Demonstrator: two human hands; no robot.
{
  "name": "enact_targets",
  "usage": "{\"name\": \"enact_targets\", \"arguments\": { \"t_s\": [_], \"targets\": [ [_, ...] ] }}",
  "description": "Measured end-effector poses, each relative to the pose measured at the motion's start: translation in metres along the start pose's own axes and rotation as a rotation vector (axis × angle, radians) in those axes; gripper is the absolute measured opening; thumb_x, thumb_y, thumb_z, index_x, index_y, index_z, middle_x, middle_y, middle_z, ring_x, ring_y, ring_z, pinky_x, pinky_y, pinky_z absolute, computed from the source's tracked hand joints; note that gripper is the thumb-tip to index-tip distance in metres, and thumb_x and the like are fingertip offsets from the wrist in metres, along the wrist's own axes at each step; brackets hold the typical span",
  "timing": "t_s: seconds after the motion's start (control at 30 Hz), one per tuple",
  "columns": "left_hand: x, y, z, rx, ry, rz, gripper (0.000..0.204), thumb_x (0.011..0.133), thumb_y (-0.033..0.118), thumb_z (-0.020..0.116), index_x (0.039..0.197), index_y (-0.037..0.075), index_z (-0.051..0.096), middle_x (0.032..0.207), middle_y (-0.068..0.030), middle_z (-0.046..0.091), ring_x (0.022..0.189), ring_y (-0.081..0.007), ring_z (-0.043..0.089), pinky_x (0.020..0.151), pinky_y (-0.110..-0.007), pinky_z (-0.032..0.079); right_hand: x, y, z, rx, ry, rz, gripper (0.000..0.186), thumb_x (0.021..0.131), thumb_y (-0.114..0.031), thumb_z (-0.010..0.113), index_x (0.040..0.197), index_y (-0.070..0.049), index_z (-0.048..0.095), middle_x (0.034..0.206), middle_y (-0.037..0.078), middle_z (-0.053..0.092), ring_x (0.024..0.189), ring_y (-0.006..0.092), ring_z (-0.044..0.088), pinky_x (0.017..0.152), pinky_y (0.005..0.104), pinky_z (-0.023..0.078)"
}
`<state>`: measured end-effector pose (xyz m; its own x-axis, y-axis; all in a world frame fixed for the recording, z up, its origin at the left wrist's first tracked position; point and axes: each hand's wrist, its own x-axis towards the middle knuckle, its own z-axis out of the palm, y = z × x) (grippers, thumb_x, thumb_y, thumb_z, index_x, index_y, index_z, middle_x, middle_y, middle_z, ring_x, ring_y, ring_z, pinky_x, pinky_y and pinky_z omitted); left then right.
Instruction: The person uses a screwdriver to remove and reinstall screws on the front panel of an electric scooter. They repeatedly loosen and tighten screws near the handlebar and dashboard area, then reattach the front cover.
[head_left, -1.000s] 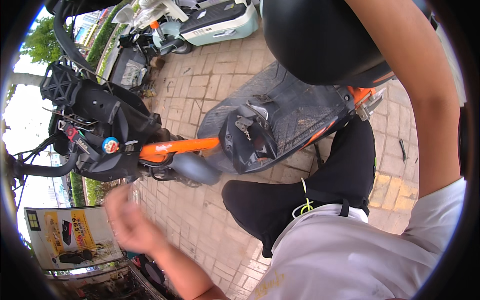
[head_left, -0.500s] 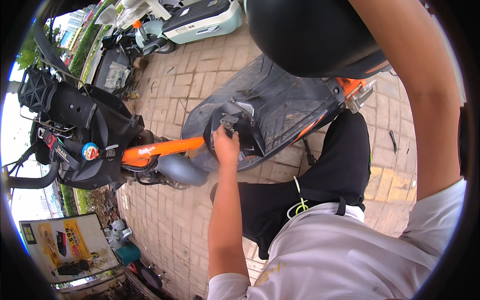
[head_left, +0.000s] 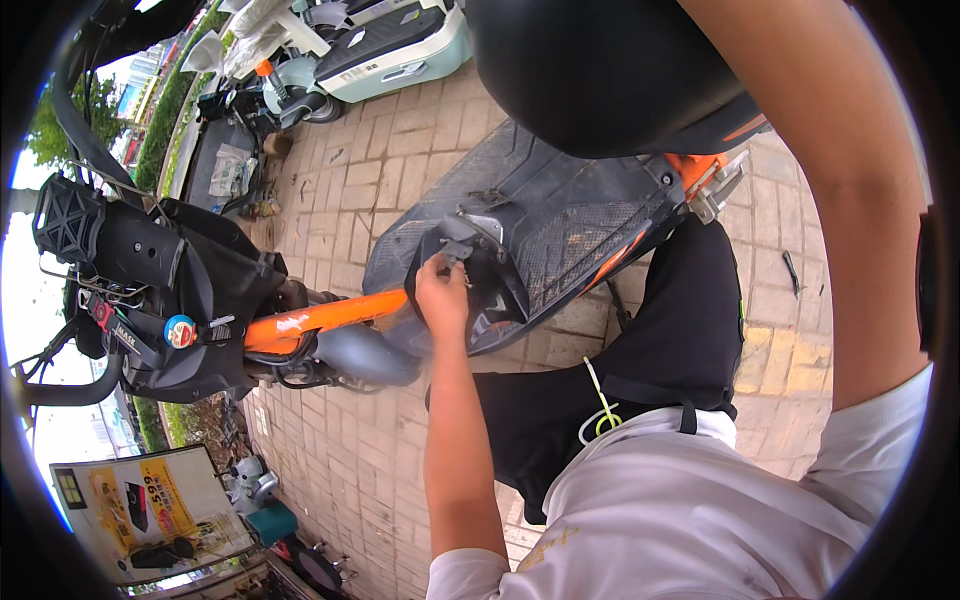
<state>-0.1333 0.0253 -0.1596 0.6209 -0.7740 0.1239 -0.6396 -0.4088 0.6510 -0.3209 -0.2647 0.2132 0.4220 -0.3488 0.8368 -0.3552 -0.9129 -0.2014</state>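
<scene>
My left hand [head_left: 441, 295] reaches in from the lower edge, its fingers closed on a small grey metal bracket [head_left: 457, 250]. That bracket sits on a black plastic cover [head_left: 500, 285], which rests on the dark footboard [head_left: 585, 200] of an electric scooter. Beside the hand, to its left, runs the scooter's orange frame tube [head_left: 335, 315]. My right arm [head_left: 850, 180] is raised along the right side and leaves the picture at the top, so my right hand cannot be seen.
The scooter's black seat [head_left: 610, 75] bulges in at the top. Its handlebar and front body [head_left: 190, 270] fill the left. A pale green scooter with a storage box [head_left: 395, 55] stands beyond. A dark tool-like piece [head_left: 791, 272] lies on the paving. A sign board [head_left: 150, 505] stands lower left.
The view has tilted slightly. My left hand stays at the metal bracket, with its fingers shifted a little. My right arm remains raised.
</scene>
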Motion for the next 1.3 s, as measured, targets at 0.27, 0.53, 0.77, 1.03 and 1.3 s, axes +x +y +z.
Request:
{"name": "enact_targets", "arguments": {
  "t_s": [0.27,0.53,0.77,1.03,1.3],
  "targets": [
    [0.012,-0.008,-0.005,-0.076,-0.013,-0.021,0.027,0.081,0.006,0.065,0.106,-0.002,0.064,0.097,-0.0158,0.065,0.082,-0.0253,0.064,0.078,-0.034,0.05,-0.003,0.0,-0.002,0.059,-0.026,0.002,0.045,0.074,-0.03,0.065,0.103,0.006,0.066,0.097,0.025,0.067,0.091,0.0339,0.065,0.083,0.0387,0.051],
    [0.026,-0.017,-0.019,0.155,-0.141,0.156,0.035,0.077,0.003,0.063,0.111,0.0,0.064,0.108,-0.017,0.062,0.098,-0.0321,0.059,0.086,-0.038,0.047,-0.002,0.002,0.0,0.058,-0.054,0.001,0.045,0.074,-0.03,0.065,0.102,0.006,0.066,0.098,0.025,0.067,0.092,0.0354,0.064,0.084,0.0391,0.05],
    [0.068,-0.002,-0.028,0.488,-0.512,0.291,0.048,0.072,0.015,0.073,0.119,0.014,0.063,0.13,-0.0025,0.054,0.121,-0.0319,0.045,0.101,-0.048,0.034,0.001,0.005,0.005,0.013,-0.033,-0.017,0.044,0.071,-0.03,0.064,0.1,0.003,0.068,0.094,0.026,0.067,0.09,0.037,0.064,0.083,0.0397,0.05],
    [0.105,-0.015,-0.02,0.5,-0.672,0.458,0.036,0.074,0.002,0.068,0.109,0.008,0.067,0.117,-0.0097,0.061,0.11,-0.0329,0.055,0.095,-0.037,0.045,0.0,0.009,0.008,0.017,-0.031,-0.024,0.043,0.07,-0.03,0.064,0.097,0.003,0.068,0.091,0.025,0.067,0.088,0.037,0.064,0.081,0.04,0.05],
    [0.103,-0.016,-0.018,0.474,-0.616,0.523,0.025,0.072,0.004,0.066,0.097,0.004,0.067,0.096,-0.0177,0.061,0.095,-0.0361,0.06,0.085,-0.04,0.048,0.002,0.013,0.013,0.057,-0.021,-0.092,0.04,0.07,-0.027,0.064,0.096,0.003,0.068,0.089,0.026,0.066,0.085,0.0372,0.064,0.08,0.0401,0.05]
  ]
}}
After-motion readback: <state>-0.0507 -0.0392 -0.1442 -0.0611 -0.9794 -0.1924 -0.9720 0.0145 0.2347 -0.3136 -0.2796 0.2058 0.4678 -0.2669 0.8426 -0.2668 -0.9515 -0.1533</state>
